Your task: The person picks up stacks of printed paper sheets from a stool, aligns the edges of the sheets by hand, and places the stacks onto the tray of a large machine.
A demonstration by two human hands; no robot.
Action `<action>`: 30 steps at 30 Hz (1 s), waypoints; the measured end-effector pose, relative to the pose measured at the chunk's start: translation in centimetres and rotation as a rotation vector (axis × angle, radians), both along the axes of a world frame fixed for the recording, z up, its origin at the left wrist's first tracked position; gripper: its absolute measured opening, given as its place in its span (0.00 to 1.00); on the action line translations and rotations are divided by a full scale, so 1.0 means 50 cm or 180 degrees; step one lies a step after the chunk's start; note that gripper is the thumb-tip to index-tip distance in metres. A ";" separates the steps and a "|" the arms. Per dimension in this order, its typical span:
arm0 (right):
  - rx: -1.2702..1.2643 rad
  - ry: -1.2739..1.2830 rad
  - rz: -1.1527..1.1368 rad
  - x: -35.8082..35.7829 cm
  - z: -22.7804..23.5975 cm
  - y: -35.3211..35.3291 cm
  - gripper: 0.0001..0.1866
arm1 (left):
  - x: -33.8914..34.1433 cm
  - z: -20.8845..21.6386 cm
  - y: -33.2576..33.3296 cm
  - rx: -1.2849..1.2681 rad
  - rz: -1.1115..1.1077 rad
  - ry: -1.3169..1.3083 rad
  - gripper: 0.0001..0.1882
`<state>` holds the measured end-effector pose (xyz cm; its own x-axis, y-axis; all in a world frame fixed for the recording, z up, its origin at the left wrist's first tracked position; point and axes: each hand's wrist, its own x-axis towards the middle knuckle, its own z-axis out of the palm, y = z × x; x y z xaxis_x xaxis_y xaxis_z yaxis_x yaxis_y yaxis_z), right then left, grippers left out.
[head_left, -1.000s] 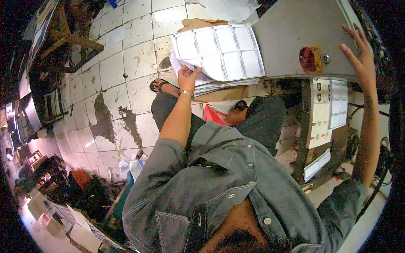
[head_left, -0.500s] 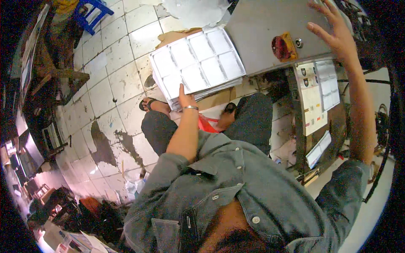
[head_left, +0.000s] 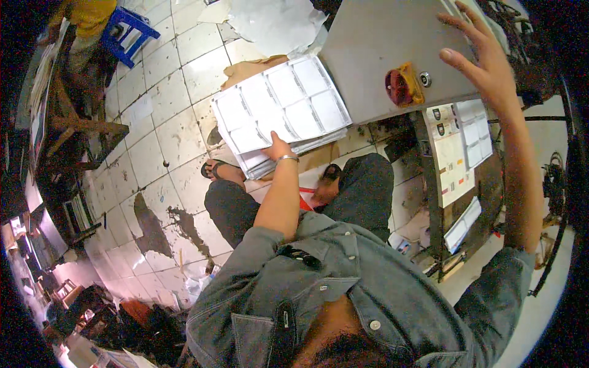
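A stack of white printed sheets [head_left: 268,116], its top sheet divided into a grid of boxes, lies in front of my knees. At its near edge is my left hand [head_left: 280,149], with a band on the wrist. The thumb presses on the top sheet and the other fingers are hidden below the edge. My right hand [head_left: 485,64] is raised at the far right beside the grey metal surface [head_left: 374,55], fingers spread, nothing in it. Whether it touches the machine there cannot be made out.
A red-and-yellow object [head_left: 405,84] and a round knob [head_left: 425,78] sit on the grey surface. Printed sheets [head_left: 451,156] hang on a dark panel at right. A blue stool [head_left: 129,34] stands far left on the stained tile floor [head_left: 178,135]. Brown cardboard [head_left: 251,70] lies behind the stack.
My left hand has slid a little to the right along the stack's near edge. My right hand stays raised and spread. The whole view has shifted slightly.
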<state>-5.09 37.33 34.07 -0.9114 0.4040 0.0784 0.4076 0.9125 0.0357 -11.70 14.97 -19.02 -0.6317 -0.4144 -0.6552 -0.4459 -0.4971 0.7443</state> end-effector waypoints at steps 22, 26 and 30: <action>0.0070 0.0569 0.0810 0.017 -0.056 0.110 0.31 | -0.066 0.181 -0.313 -0.1913 -0.1739 0.0094 0.26; 0.0118 0.0385 0.0741 0.028 -0.044 0.096 0.30 | -0.076 0.184 -0.301 -0.2009 -0.1443 -0.0075 0.30; 0.0310 0.0432 0.1114 -0.021 -0.032 0.041 0.31 | -0.072 -0.148 -0.361 -0.0631 0.0299 0.0249 0.36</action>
<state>-6.15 39.37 32.49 -0.9716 0.0551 0.2303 0.0790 0.9922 0.0961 -15.29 -3.09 -26.43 -0.6299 -0.5895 -0.5057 -0.3416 -0.3744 0.8620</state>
